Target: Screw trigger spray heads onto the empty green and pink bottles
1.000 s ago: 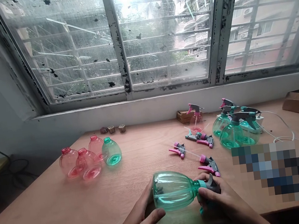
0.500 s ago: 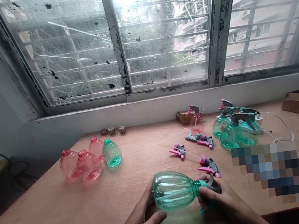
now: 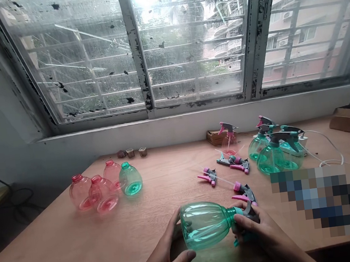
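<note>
A green clear spray bottle point(image 3: 205, 225) lies sideways between my hands above the table's near edge, its base to the left. My left hand point(image 3: 168, 248) cups the base, fingers behind it and thumb beneath. At the neck, my right hand point(image 3: 258, 227) grips the teal collar and grey trigger head, thumb on the near side; its other fingers are partly hidden. A thin dip tube shows inside the bottle. Just beyond my right hand lies a pink-and-grey trigger sprayer point(image 3: 245, 192), with another such sprayer point(image 3: 211, 176) farther back.
Headless pink bottles point(image 3: 104, 195) and a green bottle point(image 3: 130, 179) stand at left. Several green spray bottles point(image 3: 270, 157) with heads and a pink one point(image 3: 229, 143) stand at back right. White cables point(image 3: 332, 141), a cardboard box point(image 3: 348, 118) and a blurred-out patch are on the right.
The bottle's base has dipped slightly and the bottle has shifted a little to the right. Both hands keep nearly the same places on it.
</note>
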A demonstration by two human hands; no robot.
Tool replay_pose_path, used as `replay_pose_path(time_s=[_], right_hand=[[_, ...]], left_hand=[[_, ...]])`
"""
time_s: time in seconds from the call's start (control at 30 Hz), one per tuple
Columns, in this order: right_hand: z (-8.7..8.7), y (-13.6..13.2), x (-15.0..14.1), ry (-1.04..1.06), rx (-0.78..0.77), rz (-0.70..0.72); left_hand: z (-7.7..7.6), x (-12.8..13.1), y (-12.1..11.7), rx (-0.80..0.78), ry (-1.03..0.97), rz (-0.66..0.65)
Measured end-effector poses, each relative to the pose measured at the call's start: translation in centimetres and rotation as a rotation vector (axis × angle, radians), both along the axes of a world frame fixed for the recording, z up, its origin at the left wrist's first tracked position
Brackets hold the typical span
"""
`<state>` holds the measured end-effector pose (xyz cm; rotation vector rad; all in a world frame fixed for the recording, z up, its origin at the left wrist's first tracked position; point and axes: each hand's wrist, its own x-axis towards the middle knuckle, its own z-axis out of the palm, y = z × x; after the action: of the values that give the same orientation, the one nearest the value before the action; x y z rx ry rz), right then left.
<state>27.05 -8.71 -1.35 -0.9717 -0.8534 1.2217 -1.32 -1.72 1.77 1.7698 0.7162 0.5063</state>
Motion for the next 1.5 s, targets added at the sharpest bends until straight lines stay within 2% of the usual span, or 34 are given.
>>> replay_pose_path(time_s=[0.2, 0.37, 0.5, 0.73, 0.93, 1.03, 1.3, 1.5], right_hand=[[0.01, 0.02, 0.12, -0.083, 0.022, 0.092], [0.08, -0.01, 0.13, -0.066, 0.002, 0.075], [0.15, -0.03, 0.03, -0.067, 0.011, 0.055], [0.04, 0.02, 0.01, -0.057, 0.007, 0.052], [0.05, -0.05, 0.03, -0.058, -0.009, 0.049], [0.22, -0.13, -0.04, -0.045, -0.016, 0.039], [0.36, -0.15, -0.06, -0.050, -0.020, 0.039], [0.57, -0.25, -0.13, -0.041, -0.052, 0.043]], left_hand=[[-0.16, 0.04, -0.19, 0.018, -0.057, 0.001], [-0.77, -0.22, 0.15, 0.041, -0.019, 0.026], [-0.97, 0.04, 0.25, 0.071, -0.033, -0.002], [-0.60, 0.29, 0.22, 0.054, -0.050, -0.014], [-0.29, -0.10, 0.13, -0.042, -0.051, 0.031], [-0.18, -0.12, 0.02, -0.025, -0.018, 0.053], [-0.49, -0.06, -0.03, 0.026, -0.067, -0.001], [-0.33, -0.11, 0.13, -0.034, -0.013, 0.038]])
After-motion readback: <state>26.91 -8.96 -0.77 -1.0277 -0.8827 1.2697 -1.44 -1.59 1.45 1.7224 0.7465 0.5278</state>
